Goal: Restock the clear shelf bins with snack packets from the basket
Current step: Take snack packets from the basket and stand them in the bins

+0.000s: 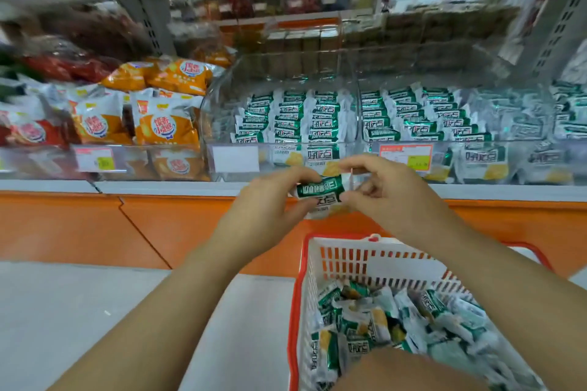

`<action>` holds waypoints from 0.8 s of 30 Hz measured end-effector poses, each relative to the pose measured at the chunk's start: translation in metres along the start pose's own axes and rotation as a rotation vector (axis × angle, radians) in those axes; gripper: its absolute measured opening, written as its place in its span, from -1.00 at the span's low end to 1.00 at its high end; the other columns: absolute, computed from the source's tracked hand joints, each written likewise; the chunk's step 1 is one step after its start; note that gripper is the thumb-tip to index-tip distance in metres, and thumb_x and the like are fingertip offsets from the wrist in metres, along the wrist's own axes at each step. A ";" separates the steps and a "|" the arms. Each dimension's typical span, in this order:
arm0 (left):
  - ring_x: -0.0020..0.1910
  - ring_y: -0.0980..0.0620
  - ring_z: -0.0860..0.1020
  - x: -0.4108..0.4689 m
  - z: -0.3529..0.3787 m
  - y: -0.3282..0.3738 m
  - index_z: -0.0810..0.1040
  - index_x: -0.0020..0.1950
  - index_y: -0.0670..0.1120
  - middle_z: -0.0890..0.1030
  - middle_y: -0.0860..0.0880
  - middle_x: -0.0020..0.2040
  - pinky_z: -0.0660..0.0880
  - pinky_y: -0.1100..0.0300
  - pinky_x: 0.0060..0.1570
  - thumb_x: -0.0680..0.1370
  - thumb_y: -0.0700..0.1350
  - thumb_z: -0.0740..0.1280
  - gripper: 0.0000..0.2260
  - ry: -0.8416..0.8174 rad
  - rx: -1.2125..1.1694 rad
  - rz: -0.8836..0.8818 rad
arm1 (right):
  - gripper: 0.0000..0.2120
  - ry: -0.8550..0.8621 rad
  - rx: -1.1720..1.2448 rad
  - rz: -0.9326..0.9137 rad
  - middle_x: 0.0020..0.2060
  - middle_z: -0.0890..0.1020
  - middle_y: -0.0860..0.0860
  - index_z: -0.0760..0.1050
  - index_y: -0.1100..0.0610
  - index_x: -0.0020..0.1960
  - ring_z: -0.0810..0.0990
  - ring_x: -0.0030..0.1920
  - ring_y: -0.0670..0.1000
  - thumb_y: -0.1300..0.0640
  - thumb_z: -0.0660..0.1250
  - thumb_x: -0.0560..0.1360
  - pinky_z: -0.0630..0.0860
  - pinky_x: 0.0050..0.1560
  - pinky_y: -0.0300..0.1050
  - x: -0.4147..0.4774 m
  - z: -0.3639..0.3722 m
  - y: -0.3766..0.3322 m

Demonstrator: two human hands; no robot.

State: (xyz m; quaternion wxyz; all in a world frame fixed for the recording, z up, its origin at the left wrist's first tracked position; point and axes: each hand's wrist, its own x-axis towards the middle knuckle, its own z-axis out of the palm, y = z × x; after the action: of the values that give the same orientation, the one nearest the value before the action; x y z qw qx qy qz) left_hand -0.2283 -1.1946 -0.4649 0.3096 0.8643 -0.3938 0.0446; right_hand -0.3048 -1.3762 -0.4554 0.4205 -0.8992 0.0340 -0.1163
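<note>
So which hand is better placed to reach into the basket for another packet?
Probably the right hand: the basket sits just below its forearm, while the left hand is off to the side. Both pinch one packet, so the left could hold it alone.

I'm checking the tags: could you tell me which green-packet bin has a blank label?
The leftmost green-packet bin, next to the orange packets: its front label is plain white, while its right neighbour carries an orange price tag.

Orange-and-white bags (165, 124) behind a price tag (95, 159)
</note>
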 end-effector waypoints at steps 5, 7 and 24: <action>0.03 0.13 0.49 0.054 -0.055 -0.016 0.50 0.23 0.01 0.57 0.12 0.10 0.45 0.15 0.04 0.53 -0.10 0.38 -0.72 0.204 0.154 -0.039 | -0.45 0.129 -0.057 0.001 0.46 0.21 -0.07 0.27 -0.09 0.43 0.55 0.04 -0.15 0.06 0.37 0.50 0.48 0.20 -0.09 0.013 -0.006 0.005; 0.14 0.04 0.53 0.076 -0.065 -0.023 0.49 0.25 -0.02 0.58 0.03 0.19 0.45 0.12 0.12 0.53 -0.12 0.38 -0.70 0.187 0.195 -0.103 | -0.42 0.086 -0.085 0.043 0.51 0.11 -0.07 0.24 -0.08 0.46 0.43 0.29 0.02 0.06 0.37 0.50 0.39 0.32 0.01 0.015 -0.006 0.011; 0.00 -0.03 0.55 0.119 -0.034 -0.046 0.59 0.15 -0.15 0.61 -0.05 0.08 0.44 0.18 -0.03 0.63 -0.06 0.21 -0.75 -0.203 0.210 -0.333 | -0.53 0.116 -0.075 -0.001 0.45 0.12 -0.23 0.31 -0.11 0.39 0.44 0.12 -0.18 0.09 0.32 0.53 0.44 0.15 -0.20 0.019 0.002 0.028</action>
State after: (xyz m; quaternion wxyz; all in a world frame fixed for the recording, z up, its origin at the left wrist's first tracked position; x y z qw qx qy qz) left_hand -0.1083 -1.2300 -0.4222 0.1798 0.9450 -0.2679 -0.0535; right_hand -0.2850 -1.3957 -0.4750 0.3840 -0.9060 0.0621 -0.1671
